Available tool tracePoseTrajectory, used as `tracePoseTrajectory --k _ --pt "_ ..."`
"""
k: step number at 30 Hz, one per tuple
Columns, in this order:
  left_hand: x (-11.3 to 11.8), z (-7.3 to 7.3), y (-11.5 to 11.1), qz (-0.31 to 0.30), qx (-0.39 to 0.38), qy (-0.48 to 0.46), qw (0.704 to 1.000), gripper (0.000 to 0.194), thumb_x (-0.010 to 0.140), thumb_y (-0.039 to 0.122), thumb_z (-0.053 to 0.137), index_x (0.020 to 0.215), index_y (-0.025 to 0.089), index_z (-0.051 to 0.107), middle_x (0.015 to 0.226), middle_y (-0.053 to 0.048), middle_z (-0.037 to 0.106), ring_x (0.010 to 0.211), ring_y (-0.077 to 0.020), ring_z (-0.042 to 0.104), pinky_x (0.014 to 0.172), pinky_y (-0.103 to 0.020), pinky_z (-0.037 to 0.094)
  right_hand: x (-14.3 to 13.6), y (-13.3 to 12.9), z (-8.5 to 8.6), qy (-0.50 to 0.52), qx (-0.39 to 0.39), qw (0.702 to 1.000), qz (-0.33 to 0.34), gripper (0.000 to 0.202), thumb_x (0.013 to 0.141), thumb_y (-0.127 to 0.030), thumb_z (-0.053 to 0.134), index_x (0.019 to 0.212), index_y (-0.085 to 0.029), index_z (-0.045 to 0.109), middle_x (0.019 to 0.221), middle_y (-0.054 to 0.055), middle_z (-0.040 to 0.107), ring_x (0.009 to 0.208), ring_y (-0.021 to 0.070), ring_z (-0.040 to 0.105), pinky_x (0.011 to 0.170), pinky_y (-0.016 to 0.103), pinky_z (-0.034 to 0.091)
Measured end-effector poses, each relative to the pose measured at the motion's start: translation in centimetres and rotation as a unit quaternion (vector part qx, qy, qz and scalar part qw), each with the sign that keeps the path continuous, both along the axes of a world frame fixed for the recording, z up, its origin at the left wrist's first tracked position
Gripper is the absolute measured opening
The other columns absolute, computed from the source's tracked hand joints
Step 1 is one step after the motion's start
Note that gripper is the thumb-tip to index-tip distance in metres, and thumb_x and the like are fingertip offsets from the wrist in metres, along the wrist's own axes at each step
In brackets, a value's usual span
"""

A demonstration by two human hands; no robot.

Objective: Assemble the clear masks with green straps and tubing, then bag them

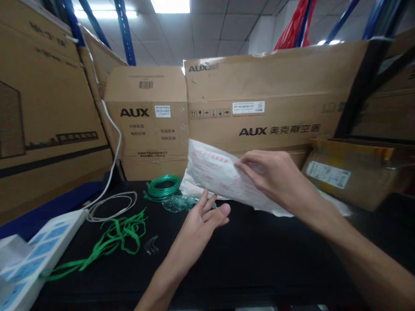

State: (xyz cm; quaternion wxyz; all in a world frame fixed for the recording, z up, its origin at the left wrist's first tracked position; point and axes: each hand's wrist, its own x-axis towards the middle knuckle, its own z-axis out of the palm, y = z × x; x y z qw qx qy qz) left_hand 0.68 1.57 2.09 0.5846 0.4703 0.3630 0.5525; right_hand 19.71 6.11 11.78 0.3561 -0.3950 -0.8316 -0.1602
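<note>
My right hand [275, 172] pinches a flat white plastic packet [214, 166] with faint reddish print, thumb and fingers gripping its upper edge. The packet hangs tilted above the black table. Just below it is my left hand [207, 216], palm turned upward, fingers apart and holding nothing. Its fingertips come close to the packet's lower edge; whether they touch I cannot tell. Behind the left hand lie a coil of green tubing [164, 186] and some clear, greenish tubing pieces [180, 203]. Another white sheet or packet [191, 186] shows partly behind the held one.
To the left lie green ribbon-like strips [116, 235], a looped whitish cord [112, 207], small clear hooked pieces [151, 245] and a white power strip [48, 248]. Large cardboard boxes [275, 90] wall off the back. A smaller taped carton [353, 172] stands at right.
</note>
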Motion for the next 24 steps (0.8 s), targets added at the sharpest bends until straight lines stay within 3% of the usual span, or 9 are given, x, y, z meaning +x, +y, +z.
tracePoseTrajectory --k 2,4,7,11,14,16,18,21,24 --pt "-0.5 0.3 0.0 -0.005 0.009 -0.052 0.999 0.096 0.083 0.041 0.078 0.159 0.024 0.022 0.16 -0.017 0.035 0.129 -0.0318 0.058 0.099 -0.042 0.056 -2.4 -0.5 -1.7 -0.056 -0.001 0.997 0.045 0.019 0.098 -0.021 0.053 0.088 -0.016 0.068 0.087 0.007 0.071 0.075 0.0201 0.064 0.067 0.03 0.043" --pt "-0.7 0.4 0.1 -0.016 0.032 -0.1 0.994 0.074 0.086 0.043 0.074 0.15 0.022 0.042 0.152 -0.015 0.048 0.127 -0.0312 0.059 0.1 -0.043 0.055 -4.1 -1.0 -3.3 -0.118 0.01 0.989 0.087 0.014 0.096 -0.015 0.054 0.092 -0.015 0.068 0.093 0.01 0.07 0.081 0.0226 0.064 0.069 0.032 0.046" --pt "-0.9 0.1 0.6 0.036 0.044 -0.143 0.988 0.05 0.088 0.044 0.071 0.129 0.016 0.062 0.132 -0.014 0.066 0.118 -0.0294 0.064 0.096 -0.041 0.056 -5.4 -1.9 -5.4 -0.141 0.001 0.979 0.147 0.014 0.095 -0.014 0.055 0.099 -0.015 0.068 0.1 0.013 0.07 0.094 0.0274 0.064 0.081 0.041 0.051" --pt "-1.3 -0.2 1.6 0.126 0.035 -0.153 0.979 0.045 0.086 0.033 0.073 0.127 0.018 0.063 0.126 -0.01 0.068 0.111 -0.025 0.067 0.092 -0.036 0.058 -4.2 -2.9 -6.4 -0.016 -0.058 0.977 0.203 0.023 0.099 -0.027 0.055 0.118 -0.022 0.068 0.123 0.013 0.068 0.116 0.0277 0.063 0.097 0.045 0.052" --pt "-1.8 0.1 1.9 0.154 0.024 -0.137 0.978 0.045 0.084 0.028 0.074 0.127 0.022 0.063 0.126 -0.006 0.069 0.106 -0.0218 0.068 0.087 -0.035 0.059 -1.6 -2.7 -5.8 0.141 -0.059 0.979 0.138 0.021 0.097 -0.029 0.058 0.112 -0.026 0.072 0.121 0.007 0.071 0.113 0.0255 0.066 0.1 0.041 0.05" --pt "-2.0 0.4 1.8 0.167 0.024 -0.115 0.979 0.045 0.084 0.029 0.074 0.127 0.023 0.063 0.127 -0.005 0.068 0.105 -0.0206 0.068 0.084 -0.032 0.06 0.3 -1.9 -5.7 0.236 -0.083 0.965 0.077 0.018 0.096 -0.031 0.059 0.095 -0.024 0.076 0.103 0.007 0.076 0.098 0.0251 0.07 0.091 0.039 0.053" --pt "-2.1 0.7 1.6 0.175 0.03 -0.098 0.979 0.048 0.083 0.031 0.074 0.129 0.024 0.062 0.129 -0.005 0.066 0.107 -0.0207 0.066 0.081 -0.03 0.06 1.7 -0.8 -6.1 0.308 -0.154 0.937 0.056 0.024 0.094 -0.038 0.061 0.082 -0.022 0.075 0.085 0.006 0.075 0.08 0.0228 0.07 0.074 0.035 0.055" --pt "-1.8 1.0 1.2 0.183 0.031 -0.073 0.98 0.05 0.083 0.032 0.074 0.129 0.021 0.061 0.127 -0.007 0.066 0.105 -0.0205 0.065 0.075 -0.028 0.059 2.6 0.6 -7.6 0.357 -0.27 0.89 0.092 0.029 0.087 -0.046 0.068 0.076 -0.02 0.074 0.066 0.004 0.07 0.058 0.0172 0.063 0.054 0.028 0.051" --pt "-1.4 1.0 1.0 0.169 0.027 -0.048 0.984 0.048 0.082 0.036 0.075 0.125 0.018 0.062 0.115 -0.007 0.069 0.095 -0.0192 0.065 0.068 -0.026 0.057 2.4 1.4 -9.0 0.384 -0.381 0.83 0.137 0.036 0.079 -0.052 0.075 0.072 -0.017 0.073 0.06 0.005 0.068 0.044 0.0131 0.057 0.04 0.023 0.042"
